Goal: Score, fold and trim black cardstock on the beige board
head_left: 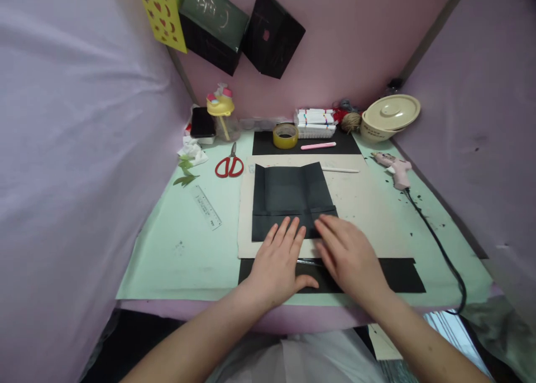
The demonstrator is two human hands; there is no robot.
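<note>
A black sheet of folded card (286,188) lies on a pale board (360,204), with crease lines along its sides and across its lower part. My left hand (278,260) rests flat with fingers spread, the fingertips on the card's lower strip. My right hand (347,254) is at the card's lower right corner, its fingers extended close together and touching the edge. Neither hand grasps anything that I can see. Beneath the board and partly under my wrists is a larger black sheet (397,276).
Red-handled scissors (229,166) and a clear ruler (207,207) lie left. Yellow tape (285,136), a pink pen-like tool (318,146) and a box of markers (315,124) stand behind. A pink glue gun (396,170) with a black cord lies right. Black boxes (274,34) hang above.
</note>
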